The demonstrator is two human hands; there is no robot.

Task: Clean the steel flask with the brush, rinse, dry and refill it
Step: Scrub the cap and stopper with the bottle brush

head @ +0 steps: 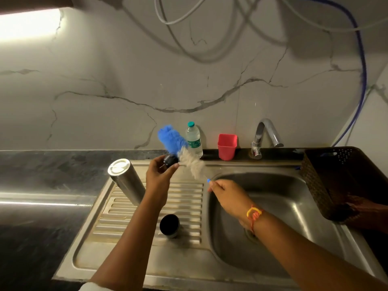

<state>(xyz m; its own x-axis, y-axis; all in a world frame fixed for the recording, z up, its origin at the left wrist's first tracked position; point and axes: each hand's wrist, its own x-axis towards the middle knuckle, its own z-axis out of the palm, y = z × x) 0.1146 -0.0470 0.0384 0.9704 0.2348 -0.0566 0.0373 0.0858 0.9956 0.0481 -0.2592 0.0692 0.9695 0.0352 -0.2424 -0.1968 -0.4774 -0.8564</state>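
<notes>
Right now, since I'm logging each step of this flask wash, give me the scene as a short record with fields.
left hand: holds a small black round cap
right hand: pinches the handle of the blue-and-white bristled bottle brush, bristles at the cap
cylindrical steel flask: on the ribbed steel drainboard, no hand on it
dark round cup-shaped lid: on the drainboard, near the left forearm
chrome tap: no stream visible
step: brush on cap, not flask

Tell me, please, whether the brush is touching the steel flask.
Apart. Head view: the left hand, holding a cap, sits between the steel flask and the brush, leaving a plain gap.
</notes>
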